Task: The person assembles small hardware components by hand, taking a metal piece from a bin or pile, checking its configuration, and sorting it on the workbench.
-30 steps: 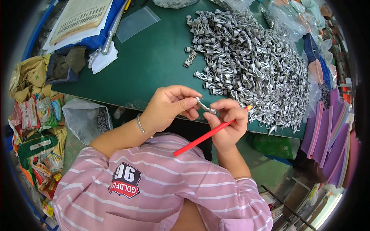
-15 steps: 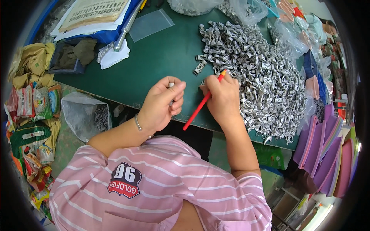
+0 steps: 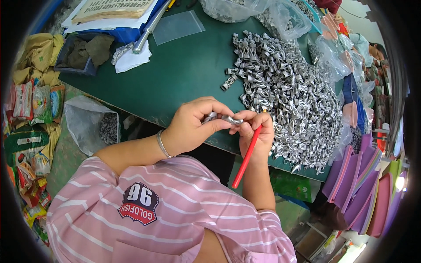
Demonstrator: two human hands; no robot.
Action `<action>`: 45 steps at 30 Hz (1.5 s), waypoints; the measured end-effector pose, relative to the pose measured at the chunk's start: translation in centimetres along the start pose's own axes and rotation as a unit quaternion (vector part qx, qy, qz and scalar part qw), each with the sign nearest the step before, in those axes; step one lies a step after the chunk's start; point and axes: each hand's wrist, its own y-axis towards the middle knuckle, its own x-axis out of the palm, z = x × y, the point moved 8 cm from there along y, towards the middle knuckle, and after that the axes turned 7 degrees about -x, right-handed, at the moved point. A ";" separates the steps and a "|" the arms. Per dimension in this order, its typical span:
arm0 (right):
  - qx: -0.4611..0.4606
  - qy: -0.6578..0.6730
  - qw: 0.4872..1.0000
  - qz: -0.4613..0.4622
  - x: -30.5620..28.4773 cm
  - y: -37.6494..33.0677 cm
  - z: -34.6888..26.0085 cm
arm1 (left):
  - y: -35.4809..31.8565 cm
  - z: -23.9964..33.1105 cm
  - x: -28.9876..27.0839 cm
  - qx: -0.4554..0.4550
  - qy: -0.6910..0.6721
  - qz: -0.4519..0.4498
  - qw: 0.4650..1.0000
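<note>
My left hand (image 3: 195,120) is closed, its thumb and forefinger pinching a small grey metal looped part (image 3: 230,119). Another bit of grey metal shows inside its curled fingers. My right hand (image 3: 259,136) meets it from the right, its fingertips touching the same part's end. A slim red pen-shaped tool (image 3: 247,158) is held in that right hand, slanting down toward me, with a yellowish tip at its top. Just beyond and to the right lies a big pile of similar looped metal parts (image 3: 291,96) on the green table (image 3: 188,65).
Far left on the table are a blue tray with papers (image 3: 109,19), a metal rod (image 3: 151,28), a clear flat bag (image 3: 179,27) and a bin of grey lumps (image 3: 85,55). A plastic-lined container (image 3: 85,122) stands below the left edge. Purple foam boards (image 3: 357,188) stand at right.
My right hand has left the pile's edge and come to my left hand, which has moved right. Both now touch one metal part. The red tool has swung steeper and lower.
</note>
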 end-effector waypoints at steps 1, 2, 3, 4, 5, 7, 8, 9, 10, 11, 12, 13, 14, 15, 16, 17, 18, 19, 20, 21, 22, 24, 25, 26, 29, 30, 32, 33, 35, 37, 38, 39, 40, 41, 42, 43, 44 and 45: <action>0.002 -0.001 1.000 0.001 0.0 -0.1 0.2 | 0.0 0.1 0.1 -0.002 -0.002 0.000 1.000; -0.052 -0.041 0.998 -0.002 0.1 -0.2 -0.4 | 0.1 0.6 0.2 0.018 -0.005 0.002 1.000; -0.108 -0.080 0.991 -0.008 0.4 -0.3 -1.2 | -0.1 1.1 0.2 0.040 -0.005 0.004 0.999; -0.141 -0.131 0.981 0.010 0.6 -0.6 -1.9 | -0.1 0.9 0.3 0.039 -0.006 0.005 0.999; -0.140 -0.132 0.981 0.009 0.9 -0.8 -2.3 | -0.2 0.4 0.2 0.030 -0.037 0.011 0.999; -0.256 -0.350 0.900 -0.046 2.9 -1.4 -4.3 | -0.3 0.0 -0.4 0.019 -0.066 0.020 0.997; -0.274 -0.295 0.912 -0.071 3.6 -1.3 -4.5 | -0.4 -1.7 -0.6 -0.094 -0.215 -0.006 0.972; -0.274 -0.281 0.915 -0.094 4.2 -1.1 -4.8 | -0.7 -3.2 0.1 -0.203 -0.356 -0.035 0.911; -0.271 -0.315 0.904 -0.100 4.6 -0.5 -4.9 | -0.5 -3.6 0.1 -0.190 -0.444 -0.035 0.875; -0.267 -0.349 0.892 -0.107 4.9 0.4 -4.7 | -0.4 -3.8 -0.1 -0.187 -0.444 -0.033 0.876; -0.266 -0.421 0.864 -0.079 4.5 1.4 -4.0 | -0.4 -4.2 -0.8 -0.196 -0.464 0.006 0.864; -0.198 -0.515 0.829 -0.091 5.1 3.0 -3.4 | -0.3 -4.7 -1.5 -0.204 -0.482 0.043 0.851; -0.191 -0.555 0.801 -0.116 5.1 4.1 -2.6 | -0.3 -4.7 -1.9 -0.202 -0.474 0.053 0.856; -0.186 -0.592 0.772 -0.141 5.1 5.1 -1.5 | -0.4 -4.6 -2.2 -0.198 -0.472 0.057 0.857; -0.178 -0.614 0.753 -0.156 4.9 5.8 -0.7 | -0.5 -4.5 -2.1 -0.192 -0.479 0.047 0.855; -0.169 -0.636 0.733 -0.172 4.7 6.2 0.0 | -0.5 -4.2 -2.1 -0.187 -0.487 0.037 0.852; -0.183 -0.639 0.728 -0.167 4.6 6.4 0.2 | -0.6 -4.0 -2.0 -0.181 -0.496 0.026 0.849; -0.185 -0.637 0.729 -0.170 4.7 6.3 0.2 | -0.6 -3.9 -2.2 -0.178 -0.496 0.030 0.849; -0.183 -0.647 0.722 -0.159 4.5 6.0 -0.1 | -0.5 -3.6 -2.2 -0.173 -0.509 0.016 0.843; -0.181 -0.658 0.716 -0.148 4.3 5.6 -0.3 | -0.6 -3.5 -2.1 -0.168 -0.522 0.004 0.836; -0.199 -0.640 0.730 -0.134 4.5 5.3 -1.0 | -0.6 -3.7 -2.2 -0.173 -0.525 0.002 0.833; -0.219 -0.568 0.790 -0.065 3.8 4.6 -2.6 | -0.5 -3.8 -2.3 -0.169 -0.523 0.003 0.835; -0.188 -0.498 0.846 -0.020 2.8 4.2 -2.9 | -0.4 -3.7 -2.2 -0.167 -0.520 0.001 0.838; -0.127 -0.370 0.920 0.023 1.1 3.8 -2.3 | -0.4 -3.7 -2.0 -0.169 -0.521 -0.002 0.836; 0.015 -0.072 0.992 0.100 0.3 2.3 -1.1 | -0.1 -3.5 -1.9 -0.179 -0.551 0.024 0.815; 0.009 -0.024 0.995 0.094 0.2 1.8 -0.9 | -0.1 -3.7 -1.4 -0.214 -0.531 0.015 0.820; 0.014 0.043 0.994 0.096 0.5 1.0 -0.5 | -0.2 -3.8 -0.6 -0.251 -0.511 0.003 0.822; 0.015 0.066 0.993 0.095 0.8 0.7 -0.3 | -0.2 -3.5 -0.2 -0.252 -0.451 -0.012 0.856; -0.009 0.069 0.996 0.058 1.1 0.4 -0.1 | -0.4 -3.2 0.5 -0.248 -0.326 -0.043 0.911; -0.061 -0.026 0.998 0.024 1.3 -0.2 -0.4 | -0.7 -3.4 0.8 -0.247 -0.321 -0.050 0.913; -0.103 -0.074 0.992 -0.012 1.4 -0.6 -0.8 | -0.4 -2.4 0.2 -0.152 -0.225 -0.028 0.962; -0.136 -0.146 0.980 -0.015 1.3 -1.1 -1.2 | -0.4 -1.0 -0.3 -0.054 -0.126 -0.005 0.991; -0.166 -0.210 0.963 -0.026 1.6 -1.4 -1.7 | -0.4 -0.4 -0.4 -0.040 -0.086 -0.003 0.995; -0.194 -0.272 0.942 -0.036 2.0 -1.7 -2.2 | -0.3 -0.3 -0.4 -0.042 -0.086 -0.003 0.995; -0.222 -0.320 0.919 -0.061 2.6 -1.9 -2.5 | -0.4 0.9 -0.3 0.028 -0.033 -0.007 0.999; -0.241 -0.351 0.899 -0.101 3.3 -1.9 -2.7 | -0.7 2.1 0.0 0.099 0.020 -0.010 0.995; -0.235 -0.363 0.895 -0.105 3.5 -2.0 -2.7 | -0.8 2.1 0.1 0.096 0.019 -0.012 0.995; -0.231 -0.374 0.891 -0.111 3.9 -1.9 -2.8 | -1.1 2.4 0.2 0.116 0.037 -0.013 0.993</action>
